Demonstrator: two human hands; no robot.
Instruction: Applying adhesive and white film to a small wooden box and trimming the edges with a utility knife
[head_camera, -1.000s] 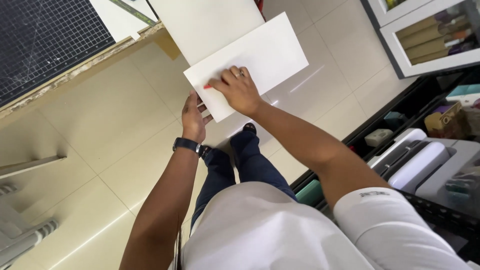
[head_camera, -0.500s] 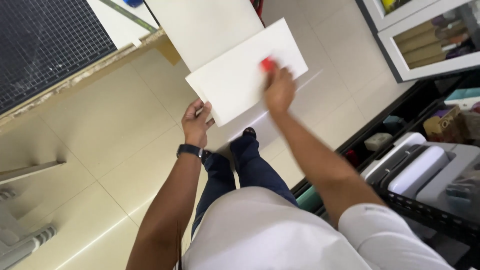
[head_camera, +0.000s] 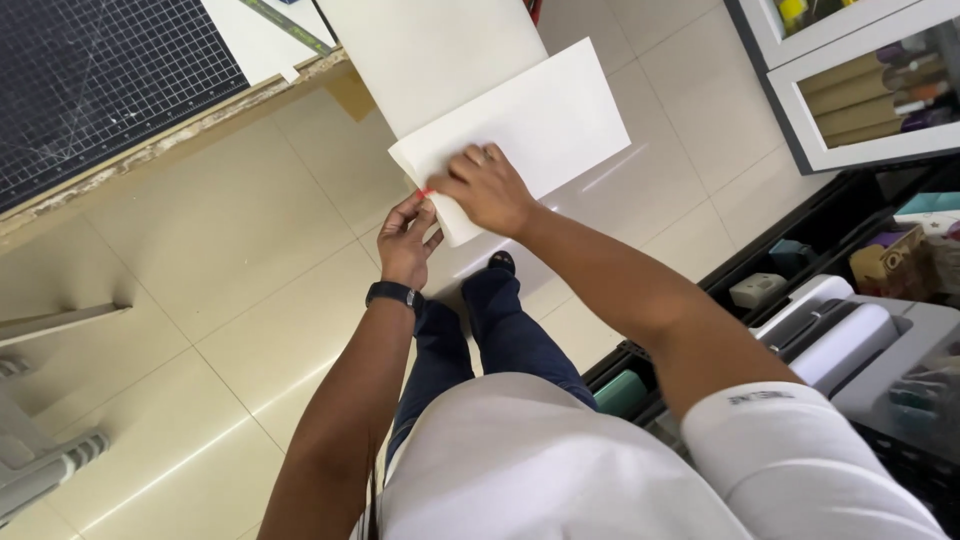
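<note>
Nearest, a white short-sleeved shirt (head_camera: 540, 460) and dark blue trousers (head_camera: 490, 330), seen from above over a glossy cream tiled floor (head_camera: 200, 260). At right, low down, a white and grey box-shaped machine (head_camera: 850, 340) beside a black open shelf unit (head_camera: 800, 250) holding a small white box (head_camera: 758, 290), a teal block (head_camera: 790, 255) and a brown cardboard box (head_camera: 885, 262); contents of the cardboard box too blurred to tell. Further out, left hand (head_camera: 408, 240), black watch at the wrist, fingers closed in a pinch on the near corner of a large white rectangular sheet of card (head_camera: 530, 130), with a small red piece (head_camera: 426, 192) showing just at that corner between the two hands. Right hand (head_camera: 485, 188) lying on top of the sheet near the same corner, fingers curled and pressed down; whether gripping anything underneath, cannot tell. Sheet held up in the air over the floor, sloping away from the body, its far end overlapping a second white board (head_camera: 430, 50). Far left, a wooden-edged bench (head_camera: 170, 140) carrying a dark gridded cutting mat (head_camera: 100, 80). Far right, a white glass-fronted cabinet (head_camera: 850, 90) stocked with rolls in tan, purple and dark tones.
</note>
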